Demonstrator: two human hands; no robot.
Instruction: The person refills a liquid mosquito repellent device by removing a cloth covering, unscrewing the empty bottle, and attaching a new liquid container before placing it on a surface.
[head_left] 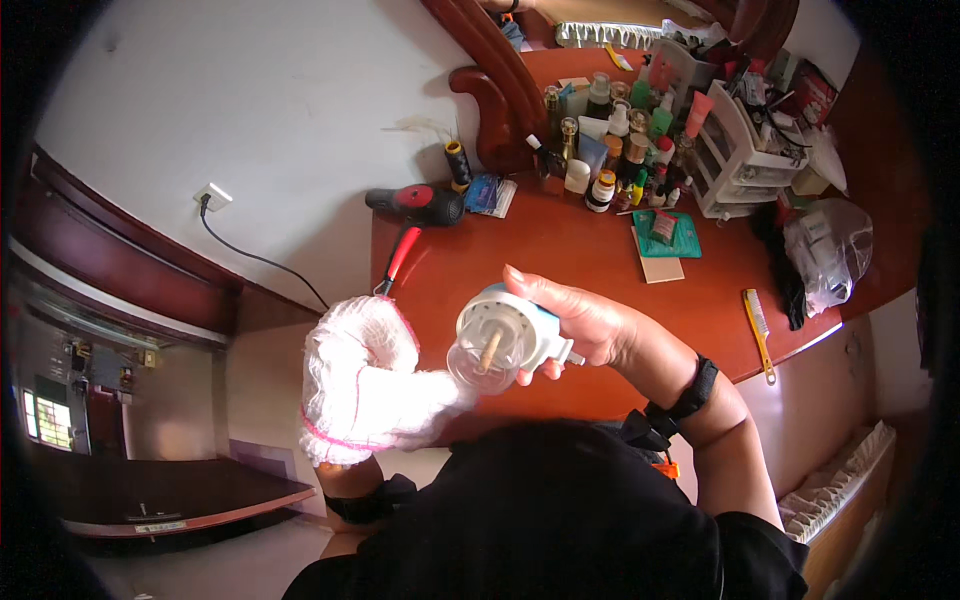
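Observation:
My right hand is closed around a white round device with a light-blue part and a short side stub. A clear cup on its front faces left, and a beige stick-like shape shows within it. White knitted fabric with pink edging, like a work glove, covers my left hand. Its fingers are hidden. From this bundle a white end reaches right to the lower rim of the clear cup; whether they touch, I cannot tell.
On the reddish-brown dressing table lie a black-and-red hair dryer, a yellow-handled comb and a teal packet. Several bottles crowd the back beside a white drawer unit. A plastic bag sits at right.

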